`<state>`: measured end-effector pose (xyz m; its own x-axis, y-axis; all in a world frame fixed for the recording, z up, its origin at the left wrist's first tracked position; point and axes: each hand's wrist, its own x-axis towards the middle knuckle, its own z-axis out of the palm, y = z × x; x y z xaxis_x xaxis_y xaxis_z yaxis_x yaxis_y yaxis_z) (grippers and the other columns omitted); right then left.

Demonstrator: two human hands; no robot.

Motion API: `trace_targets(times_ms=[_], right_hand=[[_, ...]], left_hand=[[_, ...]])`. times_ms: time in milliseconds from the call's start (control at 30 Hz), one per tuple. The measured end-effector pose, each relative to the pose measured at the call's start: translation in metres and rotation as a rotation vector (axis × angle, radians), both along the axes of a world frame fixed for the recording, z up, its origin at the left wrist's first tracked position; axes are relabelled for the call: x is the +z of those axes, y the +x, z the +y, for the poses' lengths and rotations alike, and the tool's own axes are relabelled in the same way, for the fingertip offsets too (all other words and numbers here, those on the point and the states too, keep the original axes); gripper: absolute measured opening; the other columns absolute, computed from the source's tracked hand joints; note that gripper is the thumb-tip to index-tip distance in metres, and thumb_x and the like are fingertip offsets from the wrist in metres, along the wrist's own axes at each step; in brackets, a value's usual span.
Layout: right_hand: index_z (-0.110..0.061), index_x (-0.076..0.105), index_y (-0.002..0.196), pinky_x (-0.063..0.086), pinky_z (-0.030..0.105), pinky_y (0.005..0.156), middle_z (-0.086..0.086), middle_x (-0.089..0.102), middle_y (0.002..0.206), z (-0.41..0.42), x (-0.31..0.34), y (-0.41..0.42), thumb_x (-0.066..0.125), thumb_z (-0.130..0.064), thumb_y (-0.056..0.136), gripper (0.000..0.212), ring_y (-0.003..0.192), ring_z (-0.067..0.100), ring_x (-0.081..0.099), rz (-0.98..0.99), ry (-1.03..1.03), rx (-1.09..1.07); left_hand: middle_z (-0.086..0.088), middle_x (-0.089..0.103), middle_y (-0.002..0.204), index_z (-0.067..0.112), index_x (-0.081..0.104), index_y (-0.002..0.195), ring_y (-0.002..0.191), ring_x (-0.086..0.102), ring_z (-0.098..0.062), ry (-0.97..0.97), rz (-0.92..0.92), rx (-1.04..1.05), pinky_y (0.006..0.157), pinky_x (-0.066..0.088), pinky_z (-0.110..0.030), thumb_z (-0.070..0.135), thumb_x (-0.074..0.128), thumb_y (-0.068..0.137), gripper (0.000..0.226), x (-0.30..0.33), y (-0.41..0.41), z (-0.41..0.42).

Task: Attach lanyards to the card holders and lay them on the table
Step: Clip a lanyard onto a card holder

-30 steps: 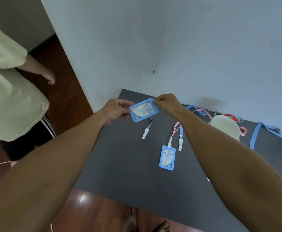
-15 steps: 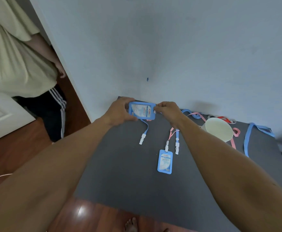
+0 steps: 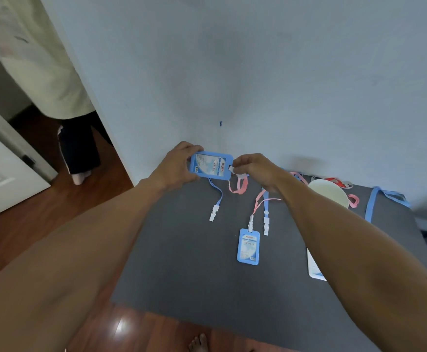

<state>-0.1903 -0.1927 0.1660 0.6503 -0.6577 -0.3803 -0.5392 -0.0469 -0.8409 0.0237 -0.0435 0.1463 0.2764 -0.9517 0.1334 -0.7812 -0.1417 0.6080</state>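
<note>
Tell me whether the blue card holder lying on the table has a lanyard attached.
Attached. The blue card holder lies flat on the dark grey table, a pink lanyard's white clip joined to its top edge.

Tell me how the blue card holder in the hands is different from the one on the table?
The held card holder is up in the air, sideways, gripped by the left hand; the lying card holder rests flat, lengthwise, on the table. The right hand pinches a clip at the held one; the lying one's clip looks attached. Both are blue.

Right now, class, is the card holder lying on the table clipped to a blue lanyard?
No, the card holder hangs from a pink lanyard.
</note>
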Motion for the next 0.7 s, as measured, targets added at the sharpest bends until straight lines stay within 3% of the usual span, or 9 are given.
trace_targets(times_ms=[67,133,233,400,567,700], right_hand=[[-0.002,0.070,0.108,0.057,0.035,0.093,0.006,0.075,0.110,0.000,0.002,-0.003,0.064,-0.006,0.095,0.015,0.105,0.026,0.069,0.009,-0.010,0.024],[-0.001,0.067,0.111,0.059,0.037,0.092,0.008,0.075,0.110,0.001,0.005,-0.006,0.062,-0.006,0.096,0.017,0.098,0.029,0.071,-0.009,0.000,0.024],[-0.008,0.060,0.110,0.051,0.031,0.065,0.009,0.072,0.105,0.004,0.007,-0.005,0.058,-0.008,0.096,0.014,0.075,0.021,0.059,-0.005,-0.040,0.000],[-0.017,0.057,0.101,0.045,0.014,0.055,0.004,0.070,0.101,0.002,0.007,-0.012,0.075,-0.021,0.091,0.021,0.076,0.016,0.056,-0.006,-0.339,0.112],[-0.018,0.062,0.095,0.046,0.028,0.063,0.004,0.069,0.090,-0.003,0.006,-0.015,0.082,-0.026,0.085,0.024,0.072,0.016,0.050,-0.093,-0.418,0.114],[-0.007,0.062,0.096,0.039,0.016,0.059,-0.011,0.060,0.078,-0.002,0.010,-0.015,0.081,-0.024,0.086,0.026,0.065,0.010,0.045,-0.102,-0.480,0.095]], left_hand=[[-0.001,0.050,0.122,0.018,0.051,0.145,0.104,0.055,-0.011,0.014,-0.008,0.005,0.076,0.049,-0.007,0.016,0.087,0.074,0.079,0.001,0.000,0.000],[-0.001,0.050,0.117,0.021,0.051,0.144,0.102,0.061,-0.016,0.030,0.002,0.014,0.083,0.057,-0.020,0.019,0.088,0.074,0.079,0.003,-0.001,0.000],[-0.001,0.052,0.113,0.025,0.052,0.142,0.101,0.062,-0.016,0.055,-0.008,0.035,0.087,0.059,-0.032,0.023,0.088,0.073,0.078,0.006,-0.002,0.001],[-0.003,0.055,0.114,0.026,0.051,0.143,0.105,0.063,-0.019,0.092,0.038,0.060,0.089,0.059,-0.035,0.024,0.090,0.071,0.082,0.009,0.003,0.000],[-0.003,0.050,0.126,0.024,0.050,0.146,0.117,0.054,-0.016,0.091,0.057,0.067,0.089,0.058,-0.029,0.023,0.092,0.070,0.087,0.010,0.003,-0.002],[0.000,0.050,0.130,0.019,0.050,0.146,0.122,0.049,-0.013,0.094,0.038,0.062,0.089,0.057,-0.027,0.025,0.092,0.070,0.087,0.012,0.003,-0.003]])
